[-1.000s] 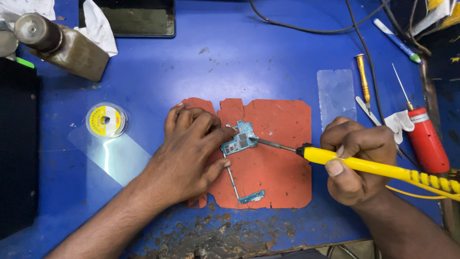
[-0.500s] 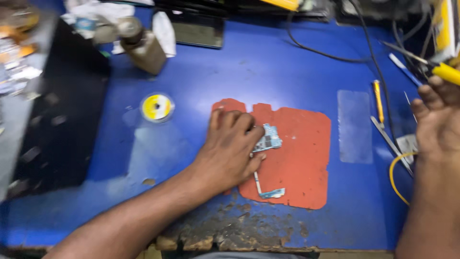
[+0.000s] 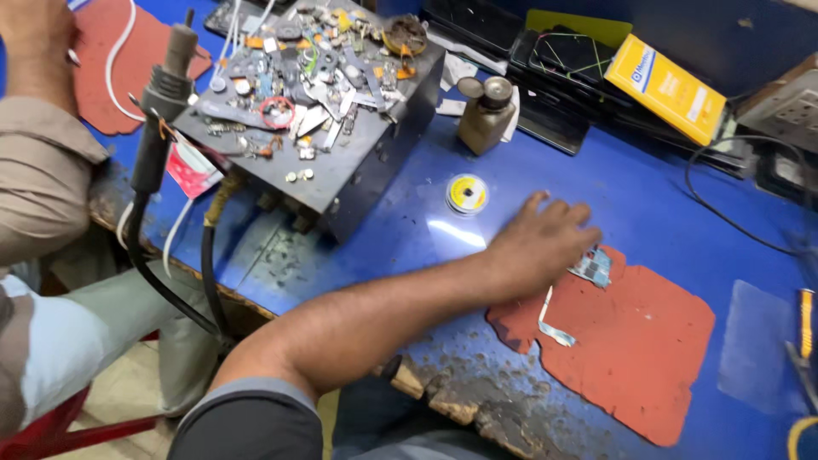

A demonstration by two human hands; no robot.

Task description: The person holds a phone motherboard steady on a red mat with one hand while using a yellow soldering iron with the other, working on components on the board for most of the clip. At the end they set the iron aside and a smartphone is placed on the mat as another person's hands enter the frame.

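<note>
My left hand point(image 3: 541, 243) lies palm down on the near edge of a red mat point(image 3: 639, 341), and its fingertips press on a small blue-grey circuit board point(image 3: 591, 266). A thin flex ribbon point(image 3: 550, 324) trails from the board across the mat toward me. My forearm reaches in from the lower left. My right hand is out of view.
Left of my hand are a yellow solder spool point(image 3: 467, 194), a brown bottle point(image 3: 484, 115) and a black box point(image 3: 375, 170) covered with small parts. A hot-air handle point(image 3: 162, 111) with cables stands at the left beside a co-worker's sleeve point(image 3: 43, 179). A yellow-handled tool point(image 3: 806, 322) lies at the right edge.
The view has swung left, bringing in the parts box and the co-worker. My right hand with the yellow soldering iron has left the view. My left hand stays on the board.
</note>
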